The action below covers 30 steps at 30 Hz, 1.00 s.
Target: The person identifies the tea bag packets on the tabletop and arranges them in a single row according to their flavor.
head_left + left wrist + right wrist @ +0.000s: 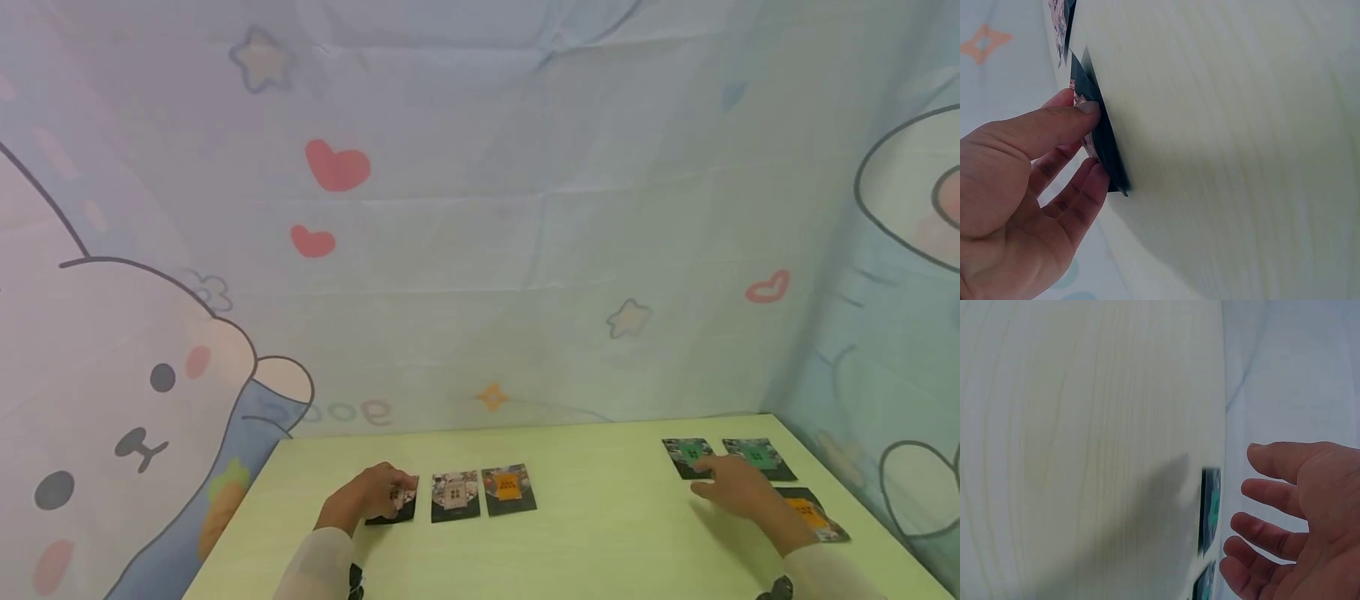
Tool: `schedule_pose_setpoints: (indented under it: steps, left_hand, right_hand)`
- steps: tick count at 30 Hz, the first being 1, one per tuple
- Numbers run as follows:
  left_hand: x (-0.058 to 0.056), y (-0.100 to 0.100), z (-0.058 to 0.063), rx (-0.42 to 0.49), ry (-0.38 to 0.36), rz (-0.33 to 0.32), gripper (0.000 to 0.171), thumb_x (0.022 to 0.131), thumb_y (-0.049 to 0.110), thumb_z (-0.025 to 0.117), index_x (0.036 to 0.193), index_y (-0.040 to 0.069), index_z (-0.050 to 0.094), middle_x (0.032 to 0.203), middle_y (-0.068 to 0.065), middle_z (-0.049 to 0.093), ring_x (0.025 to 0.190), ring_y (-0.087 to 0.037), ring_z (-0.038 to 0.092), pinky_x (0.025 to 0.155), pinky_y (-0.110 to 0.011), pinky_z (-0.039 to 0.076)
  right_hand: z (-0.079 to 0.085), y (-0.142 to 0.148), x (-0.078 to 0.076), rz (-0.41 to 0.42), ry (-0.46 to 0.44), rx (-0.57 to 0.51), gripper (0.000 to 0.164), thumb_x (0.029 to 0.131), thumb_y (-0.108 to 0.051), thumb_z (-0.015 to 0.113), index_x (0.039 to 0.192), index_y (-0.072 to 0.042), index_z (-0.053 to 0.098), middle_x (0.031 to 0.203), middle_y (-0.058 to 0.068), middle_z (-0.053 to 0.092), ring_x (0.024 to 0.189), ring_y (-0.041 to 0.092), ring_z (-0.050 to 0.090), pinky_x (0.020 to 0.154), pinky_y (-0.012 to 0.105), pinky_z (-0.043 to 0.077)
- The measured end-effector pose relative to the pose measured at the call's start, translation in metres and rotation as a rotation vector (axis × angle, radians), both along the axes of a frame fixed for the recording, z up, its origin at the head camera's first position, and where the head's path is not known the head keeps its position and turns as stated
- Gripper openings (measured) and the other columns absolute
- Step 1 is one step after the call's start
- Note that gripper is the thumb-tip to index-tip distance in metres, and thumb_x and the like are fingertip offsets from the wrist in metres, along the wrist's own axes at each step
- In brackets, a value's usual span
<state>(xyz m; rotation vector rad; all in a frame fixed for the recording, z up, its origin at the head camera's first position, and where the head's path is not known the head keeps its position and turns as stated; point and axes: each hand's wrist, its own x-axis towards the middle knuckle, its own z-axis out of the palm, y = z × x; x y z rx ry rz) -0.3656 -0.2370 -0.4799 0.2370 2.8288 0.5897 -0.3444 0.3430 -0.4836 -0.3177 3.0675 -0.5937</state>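
My left hand (369, 493) grips a flat dark packet (403, 505) with a pale pinkish label, the leftmost of a row of three. In the left wrist view, thumb and fingers pinch the packet (1106, 150), which tilts from the tabletop along one side. Over on the right, my right hand (738, 490) hovers with fingers spread and holds nothing. It is nearest to a green-labelled packet (681, 460). The right wrist view shows the loosely bent fingers apart from the green-labelled packet (1211, 509), with a shadow on the table.
Beside the left packet lie a beige-labelled packet (455, 497) and an orange-labelled one (509, 490). Another green-labelled packet (759, 458) and an orange-labelled packet (817, 518) lie at right. The pale yellow table (592, 517) meets a cartoon-printed cloth backdrop (525, 317).
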Motion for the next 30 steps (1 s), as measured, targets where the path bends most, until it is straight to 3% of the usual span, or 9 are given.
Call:
schedule_pose_setpoints:
  steps: [4,12,16,21,23,26,30]
  left_hand:
    - [0.001,0.000,0.000,-0.007,0.002,-0.006,0.050,0.085,-0.004,0.076,0.127,0.023,0.073,0.133,-0.009,0.059,0.123,-0.035,0.059,0.086,-0.043,0.049]
    - [0.000,-0.001,0.000,-0.016,0.013,-0.007,0.052,0.084,-0.003,0.078,0.130,0.021,0.071,0.132,-0.010,0.059,0.120,-0.034,0.059,0.085,-0.044,0.050]
    - [0.001,0.001,0.001,-0.006,0.016,-0.013,0.052,0.084,-0.004,0.078,0.129,0.021,0.072,0.131,-0.010,0.060,0.119,-0.033,0.060,0.087,-0.044,0.051]
    - [0.001,0.000,0.000,-0.003,0.017,-0.014,0.049,0.084,-0.004,0.077,0.126,0.022,0.073,0.129,-0.009,0.060,0.118,-0.031,0.060,0.088,-0.045,0.051]
    - [0.001,0.000,-0.001,-0.001,0.018,-0.013,0.050,0.084,-0.004,0.078,0.126,0.022,0.073,0.130,-0.009,0.060,0.117,-0.031,0.060,0.088,-0.045,0.051]
    - [0.001,0.000,-0.001,-0.007,0.016,-0.015,0.050,0.084,-0.004,0.078,0.127,0.021,0.073,0.130,-0.009,0.060,0.117,-0.030,0.060,0.087,-0.044,0.050]
    - [0.001,0.001,0.001,-0.016,0.011,-0.017,0.050,0.085,-0.004,0.077,0.127,0.021,0.073,0.131,-0.010,0.060,0.118,-0.031,0.060,0.087,-0.044,0.050]
  right_hand:
    - [0.000,0.023,0.004,-0.004,0.000,0.002,0.043,0.094,-0.025,0.070,0.121,0.008,0.066,0.115,0.027,0.071,0.099,0.043,0.068,0.080,0.055,0.054]
    - [-0.001,0.065,0.007,0.040,0.017,0.057,0.042,0.093,-0.022,0.071,0.121,0.009,0.066,0.115,0.028,0.070,0.106,0.051,0.064,0.089,0.063,0.050]
    - [-0.005,0.082,0.009,0.024,0.003,0.078,0.040,0.090,-0.021,0.073,0.119,0.007,0.069,0.116,0.029,0.069,0.108,0.052,0.062,0.092,0.065,0.048]
    - [-0.009,0.096,0.013,-0.014,-0.073,0.073,0.045,0.085,-0.017,0.073,0.121,0.009,0.067,0.098,0.019,0.069,0.085,0.029,0.064,0.083,0.054,0.053]
    - [-0.010,0.099,0.016,-0.026,-0.102,0.071,0.046,0.085,-0.016,0.073,0.122,0.009,0.066,0.097,0.018,0.068,0.083,0.023,0.060,0.081,0.051,0.053]
    - [-0.011,0.102,0.019,-0.029,-0.136,0.063,0.047,0.084,-0.016,0.074,0.123,0.009,0.065,0.100,0.021,0.067,0.085,0.025,0.060,0.078,0.049,0.052]
    - [-0.013,0.107,0.020,-0.008,-0.117,0.093,0.046,0.083,-0.016,0.075,0.121,0.007,0.067,0.102,0.020,0.068,0.087,0.026,0.058,0.075,0.044,0.050]
